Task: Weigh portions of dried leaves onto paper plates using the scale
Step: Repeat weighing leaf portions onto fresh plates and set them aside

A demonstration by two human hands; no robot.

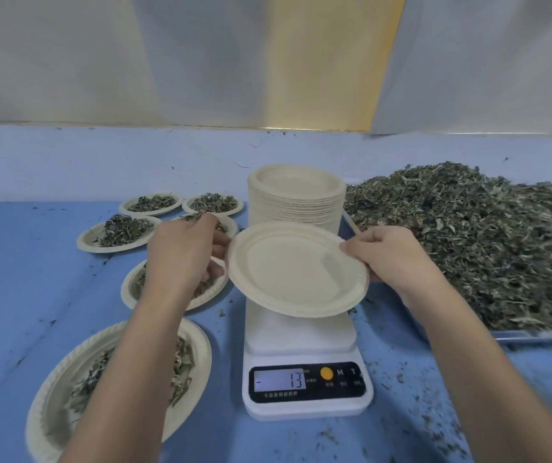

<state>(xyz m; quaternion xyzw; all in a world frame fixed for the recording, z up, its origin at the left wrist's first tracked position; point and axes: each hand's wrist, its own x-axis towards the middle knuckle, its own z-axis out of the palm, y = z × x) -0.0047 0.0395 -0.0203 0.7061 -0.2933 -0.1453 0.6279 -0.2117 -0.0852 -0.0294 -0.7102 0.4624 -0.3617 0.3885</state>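
Near the desk's front edge sits the scale [304,389], its display reading minus 13. Over its platform I hold an empty paper plate [296,270], my left grip [181,252] pinching its left rim and my right grip [391,255] pinching its right rim. Behind stands the plate stack [296,202], with the dried leaves [485,235] heaped toward the desk's right edge.

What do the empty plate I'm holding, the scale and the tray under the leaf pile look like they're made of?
Empty plate: likely pressed paper pulp, matte cream, with a moulded ribbed rim.
Scale: probably plastic, a smooth glossy white shell with a black display panel.
Tray: seems to be metal, going by its thin grey, slightly shiny rim, though blur leaves that uncertain.
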